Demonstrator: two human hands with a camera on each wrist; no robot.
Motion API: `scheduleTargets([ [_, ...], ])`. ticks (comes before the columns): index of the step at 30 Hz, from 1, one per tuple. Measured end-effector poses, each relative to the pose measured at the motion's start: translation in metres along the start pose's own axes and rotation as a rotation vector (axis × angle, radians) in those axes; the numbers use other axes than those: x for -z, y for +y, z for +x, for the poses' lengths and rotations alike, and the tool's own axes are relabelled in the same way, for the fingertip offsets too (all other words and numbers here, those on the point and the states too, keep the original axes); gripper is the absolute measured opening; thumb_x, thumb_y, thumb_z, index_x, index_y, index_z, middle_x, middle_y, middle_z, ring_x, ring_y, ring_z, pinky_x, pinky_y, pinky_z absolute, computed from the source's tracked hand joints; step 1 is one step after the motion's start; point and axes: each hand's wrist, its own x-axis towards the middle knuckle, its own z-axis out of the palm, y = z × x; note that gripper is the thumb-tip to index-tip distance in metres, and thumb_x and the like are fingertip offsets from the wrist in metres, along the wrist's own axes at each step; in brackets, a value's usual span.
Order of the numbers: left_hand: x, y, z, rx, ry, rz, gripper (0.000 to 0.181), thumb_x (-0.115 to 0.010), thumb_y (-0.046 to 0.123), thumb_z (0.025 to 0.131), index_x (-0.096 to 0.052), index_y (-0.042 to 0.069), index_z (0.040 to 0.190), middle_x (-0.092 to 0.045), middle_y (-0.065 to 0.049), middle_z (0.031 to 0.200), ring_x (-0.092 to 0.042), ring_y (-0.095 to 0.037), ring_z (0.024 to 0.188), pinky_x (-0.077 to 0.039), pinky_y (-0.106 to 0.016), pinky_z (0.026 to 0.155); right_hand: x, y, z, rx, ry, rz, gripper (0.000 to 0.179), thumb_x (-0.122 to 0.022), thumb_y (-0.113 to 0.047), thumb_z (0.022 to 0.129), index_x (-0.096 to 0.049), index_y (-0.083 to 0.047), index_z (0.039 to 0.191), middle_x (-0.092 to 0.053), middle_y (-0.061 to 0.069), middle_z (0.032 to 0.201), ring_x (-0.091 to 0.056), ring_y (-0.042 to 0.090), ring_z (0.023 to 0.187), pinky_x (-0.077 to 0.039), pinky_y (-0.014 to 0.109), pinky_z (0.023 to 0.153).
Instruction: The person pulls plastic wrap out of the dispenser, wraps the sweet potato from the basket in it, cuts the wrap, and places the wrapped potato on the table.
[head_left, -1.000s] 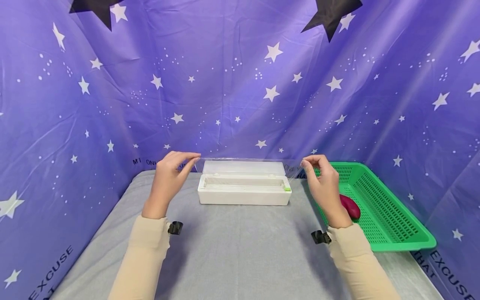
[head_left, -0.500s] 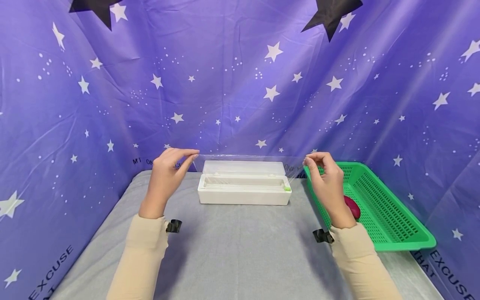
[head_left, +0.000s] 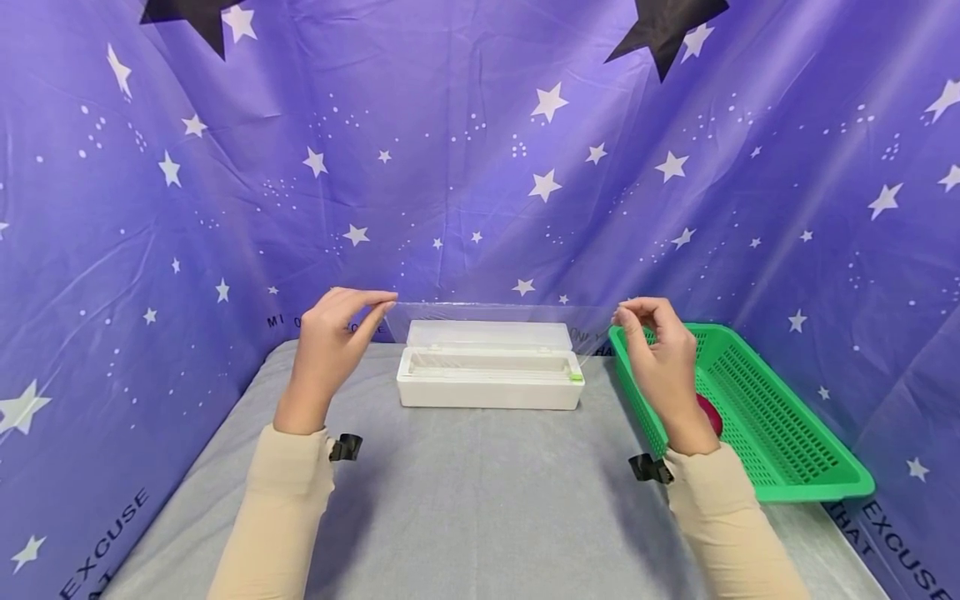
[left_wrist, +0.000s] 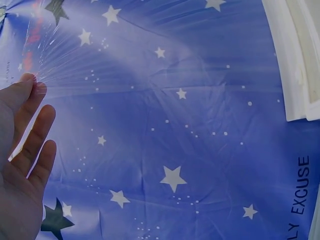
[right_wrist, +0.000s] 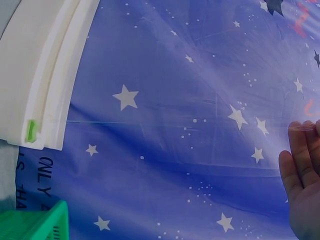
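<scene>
A white cling film dispenser (head_left: pixel 489 395) stands on the grey cloth with its translucent lid (head_left: pixel 487 335) raised. From it a sheet of clear cling film (head_left: pixel 495 312) stretches upward, taut between both hands. My left hand (head_left: pixel 330 354) pinches the film's left corner between thumb and index finger; in the left wrist view, creases fan out through the film (left_wrist: pixel 55 62) from that pinch. On the other side, my right hand (head_left: pixel 663 358) pinches the right corner, and its thumb is out of sight in the right wrist view. A green slider (head_left: pixel 576 377) sits at the dispenser's right end.
At the right stands a green perforated basket (head_left: pixel 787 425), partly behind my right arm. A dark red rounded object (head_left: pixel 711 415) lies in it, mostly hidden by that wrist. A purple star-patterned curtain (head_left: pixel 465 167) closes in the back and sides of the grey cloth (head_left: pixel 480 500).
Both hands have risen a little and drawn slightly apart, lifting the film's edge higher above the dispenser. The right wrist covers more of the dark red object. Dispenser and basket have stayed put.
</scene>
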Motion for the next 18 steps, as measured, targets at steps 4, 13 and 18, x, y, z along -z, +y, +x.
scheduleTargets([
  [4,0.002,0.003,0.002,-0.016,0.010,0.004,0.016,-0.076,0.009,0.090,-0.079,0.010,0.106,-0.076,-0.002,0.095,-0.066,-0.021,0.087,-0.050,-0.036,0.078,0.002,0.010,0.000,-0.008,0.002,-0.003,0.010,-0.062,0.013,0.093,-0.063,0.011,0.102,-0.068,0.018,0.088,-0.062,0.002,0.085,-0.047,0.015,0.081],
  [13,0.005,0.006,0.003,-0.008,-0.004,-0.007,0.017,-0.075,0.008,0.090,-0.078,0.009,0.107,-0.076,-0.002,0.098,-0.067,-0.020,0.088,-0.048,-0.033,0.074,0.006,-0.015,0.005,-0.028,0.008,0.059,0.008,-0.059,0.013,0.094,-0.061,0.014,0.102,-0.067,0.023,0.088,-0.064,0.000,0.086,-0.047,0.014,0.077],
  [18,0.003,0.007,-0.002,0.021,-0.039,-0.110,0.016,-0.072,0.002,0.092,-0.075,0.007,0.107,-0.074,-0.004,0.099,-0.068,-0.019,0.086,-0.049,-0.027,0.073,0.007,-0.004,0.000,-0.093,-0.038,0.170,0.010,-0.056,0.011,0.097,-0.058,0.015,0.106,-0.064,0.024,0.090,-0.067,0.004,0.085,-0.053,0.018,0.075],
])
